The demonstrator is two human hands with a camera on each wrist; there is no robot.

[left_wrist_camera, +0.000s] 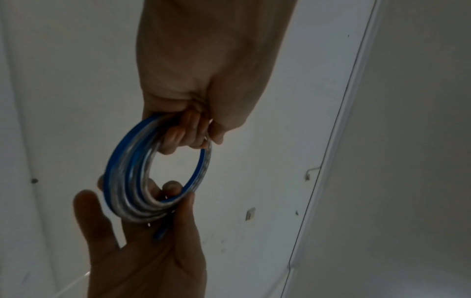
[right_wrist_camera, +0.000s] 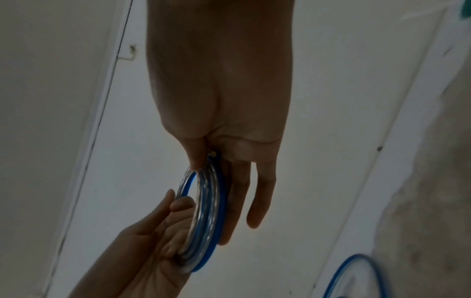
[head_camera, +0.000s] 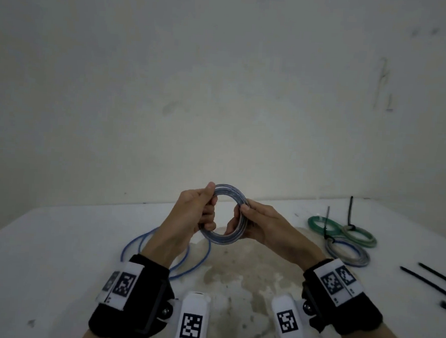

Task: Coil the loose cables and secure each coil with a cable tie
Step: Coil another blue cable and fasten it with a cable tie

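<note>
Our left hand (head_camera: 197, 214) and right hand (head_camera: 259, 224) up over the desk (head_camera: 56, 237), fingers of both wrapped round the blue cable coil (head_camera: 225, 217), ring standing up, hole facing us, loose end (head_camera: 159, 253) lying below.

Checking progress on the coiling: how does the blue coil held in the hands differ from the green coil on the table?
The blue coil is held upright above the table, gripped by the left hand and right hand; the green coil lies flat on the table, untouched. The green coil has a black cable tie on it; the blue coil shows none. The blue coil looks blue and silvery, the green coil plain green. Both are wound into round loops.
</note>
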